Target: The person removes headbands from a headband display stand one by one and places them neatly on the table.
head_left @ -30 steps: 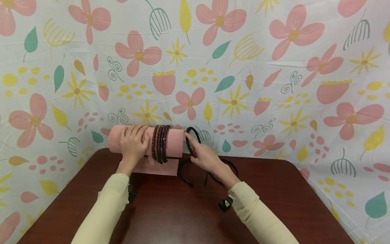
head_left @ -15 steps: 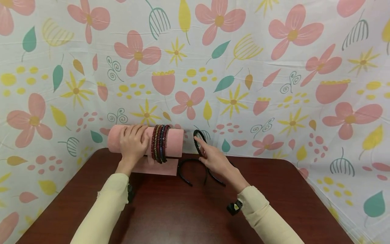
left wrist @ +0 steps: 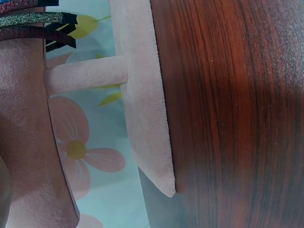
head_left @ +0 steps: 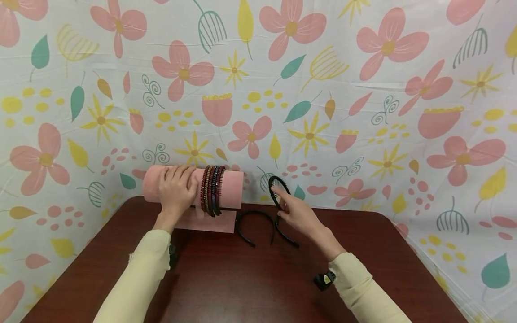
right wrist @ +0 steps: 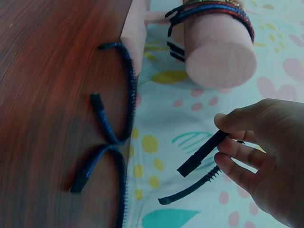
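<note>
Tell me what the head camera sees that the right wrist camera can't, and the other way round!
Only the head view: the left hand holding the pink roll, and both sleeves.

Only the right wrist view: the roll's flat round end.

Both: the right hand holding a dark headband, two more headbands on the table, sparkly headbands around the roll, and the flowery sheet.

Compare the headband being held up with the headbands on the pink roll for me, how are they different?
The held headband is clear of the roll, in the right grip; the headbands on the roll hang around the pink roll.
The held headband looks plain and dark, while the roll's headbands show red, gold and blue.
The held headband is single; the roll's headbands sit side by side.
Both kinds are curved, with open ends and small teeth.
</note>
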Demonstrator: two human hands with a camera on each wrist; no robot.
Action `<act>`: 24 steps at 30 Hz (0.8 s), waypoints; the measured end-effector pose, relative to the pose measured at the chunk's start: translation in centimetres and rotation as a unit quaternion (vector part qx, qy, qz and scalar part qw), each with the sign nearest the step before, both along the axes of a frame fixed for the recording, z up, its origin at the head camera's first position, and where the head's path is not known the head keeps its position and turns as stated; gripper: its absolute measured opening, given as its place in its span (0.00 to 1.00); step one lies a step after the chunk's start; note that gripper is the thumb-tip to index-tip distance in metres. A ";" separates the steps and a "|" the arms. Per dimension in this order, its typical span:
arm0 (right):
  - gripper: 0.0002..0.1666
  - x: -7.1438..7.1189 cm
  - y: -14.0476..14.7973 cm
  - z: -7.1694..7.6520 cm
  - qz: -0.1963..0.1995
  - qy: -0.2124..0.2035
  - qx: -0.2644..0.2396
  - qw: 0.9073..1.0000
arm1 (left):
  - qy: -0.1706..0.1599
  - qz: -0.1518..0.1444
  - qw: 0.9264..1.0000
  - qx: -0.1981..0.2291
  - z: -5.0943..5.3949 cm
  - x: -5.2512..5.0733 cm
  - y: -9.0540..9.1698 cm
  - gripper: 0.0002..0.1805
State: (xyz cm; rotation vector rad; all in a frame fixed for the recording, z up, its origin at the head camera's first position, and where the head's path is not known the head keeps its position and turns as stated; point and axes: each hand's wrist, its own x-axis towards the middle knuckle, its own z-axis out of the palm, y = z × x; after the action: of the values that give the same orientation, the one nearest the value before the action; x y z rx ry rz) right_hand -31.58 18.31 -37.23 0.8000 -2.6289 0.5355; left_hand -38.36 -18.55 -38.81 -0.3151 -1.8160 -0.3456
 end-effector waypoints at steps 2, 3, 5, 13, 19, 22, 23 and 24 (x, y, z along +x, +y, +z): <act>0.45 0.2 0.6 -0.2 -0.011 -0.002 -0.003 1.000 | 0.000 0.000 1.000 0.000 0.0 -0.1 0.0 0.21; 0.45 0.3 0.8 -0.3 -0.015 -0.004 -0.005 1.000 | -0.001 0.000 1.000 0.000 -0.1 -0.1 0.0 0.21; 0.44 0.4 1.3 -0.5 -0.022 -0.009 -0.007 1.000 | -0.002 0.000 1.000 0.001 -0.1 0.0 0.0 0.21; 0.42 0.7 3.6 -1.8 -0.049 -0.021 0.002 0.999 | -0.008 -0.001 1.000 0.002 -0.1 0.1 0.0 0.22; 0.40 1.2 5.5 -2.4 -0.060 -0.026 0.004 0.998 | -0.001 0.001 1.000 0.001 -0.1 0.1 -0.1 0.22; 0.39 1.3 6.6 -2.8 -0.067 -0.028 0.009 0.997 | 0.001 0.002 1.000 -0.001 -0.1 0.1 -0.1 0.22; 0.39 1.4 6.9 -3.0 -0.069 -0.029 0.009 0.997 | 0.000 0.002 1.000 -0.002 -0.1 0.1 -0.1 0.22; 0.39 1.4 7.2 -3.1 -0.071 -0.029 0.010 0.997 | 0.000 0.002 1.000 -0.002 -0.1 0.0 0.0 0.22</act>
State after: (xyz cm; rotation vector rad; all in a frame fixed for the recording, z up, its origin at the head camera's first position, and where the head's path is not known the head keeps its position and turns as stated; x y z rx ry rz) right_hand -30.19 25.54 -40.35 0.6050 -2.7224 0.5024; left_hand -38.32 -18.59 -38.91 -0.3135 -1.8173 -0.3391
